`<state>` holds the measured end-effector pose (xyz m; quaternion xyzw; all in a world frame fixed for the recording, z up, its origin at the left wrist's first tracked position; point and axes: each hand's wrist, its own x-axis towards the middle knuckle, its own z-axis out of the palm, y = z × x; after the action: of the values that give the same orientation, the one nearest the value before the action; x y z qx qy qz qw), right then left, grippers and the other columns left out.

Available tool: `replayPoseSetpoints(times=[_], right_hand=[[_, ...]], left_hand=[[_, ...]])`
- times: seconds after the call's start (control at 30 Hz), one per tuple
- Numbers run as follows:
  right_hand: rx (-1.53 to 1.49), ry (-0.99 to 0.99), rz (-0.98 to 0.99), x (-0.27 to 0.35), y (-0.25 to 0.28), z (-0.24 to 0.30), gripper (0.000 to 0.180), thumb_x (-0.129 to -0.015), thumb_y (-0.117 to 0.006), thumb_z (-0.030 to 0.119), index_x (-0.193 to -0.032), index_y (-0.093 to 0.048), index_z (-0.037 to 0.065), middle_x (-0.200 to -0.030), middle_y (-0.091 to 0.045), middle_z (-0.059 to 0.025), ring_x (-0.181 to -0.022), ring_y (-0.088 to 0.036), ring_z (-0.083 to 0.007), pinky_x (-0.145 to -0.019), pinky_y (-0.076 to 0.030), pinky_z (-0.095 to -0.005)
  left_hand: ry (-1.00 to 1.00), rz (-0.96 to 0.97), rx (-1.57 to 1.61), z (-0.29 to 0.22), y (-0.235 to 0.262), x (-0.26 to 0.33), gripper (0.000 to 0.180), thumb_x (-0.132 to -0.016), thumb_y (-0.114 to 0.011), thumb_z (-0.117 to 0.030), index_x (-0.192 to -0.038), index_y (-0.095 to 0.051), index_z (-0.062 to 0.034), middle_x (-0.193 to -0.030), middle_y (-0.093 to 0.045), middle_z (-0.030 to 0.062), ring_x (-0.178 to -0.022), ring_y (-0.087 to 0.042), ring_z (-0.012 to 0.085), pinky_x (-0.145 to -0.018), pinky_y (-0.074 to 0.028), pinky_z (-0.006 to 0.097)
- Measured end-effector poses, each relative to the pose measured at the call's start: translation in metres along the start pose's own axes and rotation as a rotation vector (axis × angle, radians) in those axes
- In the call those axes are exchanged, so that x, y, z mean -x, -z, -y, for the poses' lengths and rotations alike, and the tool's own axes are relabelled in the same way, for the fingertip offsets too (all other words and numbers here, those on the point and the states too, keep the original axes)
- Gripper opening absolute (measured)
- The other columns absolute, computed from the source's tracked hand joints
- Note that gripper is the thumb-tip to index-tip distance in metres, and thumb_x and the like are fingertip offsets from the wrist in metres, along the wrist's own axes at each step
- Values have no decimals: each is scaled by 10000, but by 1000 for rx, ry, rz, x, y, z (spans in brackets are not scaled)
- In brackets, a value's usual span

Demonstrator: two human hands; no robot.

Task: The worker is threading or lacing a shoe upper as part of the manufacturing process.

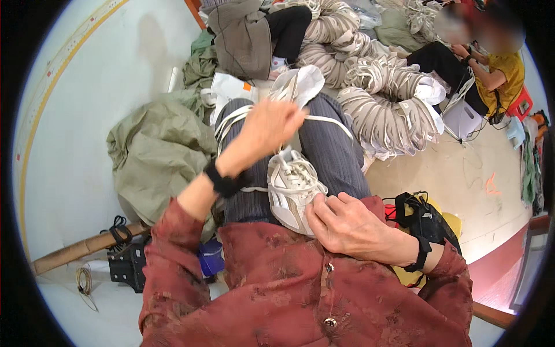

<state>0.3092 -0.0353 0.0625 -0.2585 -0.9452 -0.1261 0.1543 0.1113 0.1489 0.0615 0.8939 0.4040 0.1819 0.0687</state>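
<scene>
A white and beige sneaker [292, 186] rests on my lap between my thighs, with white lace threaded across its front. My right hand [352, 222] is closed at the shoe's near right side, fingers curled against its edge. Above and beyond the shoe is my left hand [272, 128], a little blurred, its fingers closed. A white shoelace [328, 119] runs out from behind it to the right; the exact grip is hidden. More loose white laces [232, 122] hang over my left knee. Beyond my left hand lies another white shoe piece [298, 85] by my knees.
Bundles of beige shoe uppers [390, 118] are piled beyond my right knee. Olive cloth [159, 153] lies at the left beside a white wall. A person in yellow [503, 78] sits at the far right, another person's dark-clad leg [289, 32] ahead. A black bag [428, 217] is by my right arm.
</scene>
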Motion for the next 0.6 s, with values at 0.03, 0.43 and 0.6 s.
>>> replayPoseSetpoints(times=[0.03, 0.43, 0.6], right_hand=[[-110, -26, 10, 0, 2, -2, 328, -745, -654, 177, -935, -626, -88, -888, -595, -170, -762, -609, -244, -637, -483, -331], [-755, -384, -185, 7, -37, -13, 214, -935, -638, 244, -917, -627, 30, -949, -579, -136, -847, -637, -355, -714, -514, -454], [-928, -415, -111, 2, -46, -24, 175, -924, -620, 198, -971, -645, 32, -979, -595, -138, -911, -622, -370, -776, -493, -452]], left_hand=[[16, 103, -57, 1, -11, 20, 286, -972, -526, -311, -882, -649, -68, -780, -636, 199, -746, -630, 390, -655, -481, 510], [148, 587, 167, 25, -43, 52, 691, -956, -446, -610, -891, -714, 23, -913, -674, 302, -936, -664, 468, -813, -519, 509], [81, 774, 199, 42, -53, 52, 536, -1023, -446, -483, -1045, -695, -9, -1041, -694, 259, -1014, -666, 403, -848, -498, 464]])
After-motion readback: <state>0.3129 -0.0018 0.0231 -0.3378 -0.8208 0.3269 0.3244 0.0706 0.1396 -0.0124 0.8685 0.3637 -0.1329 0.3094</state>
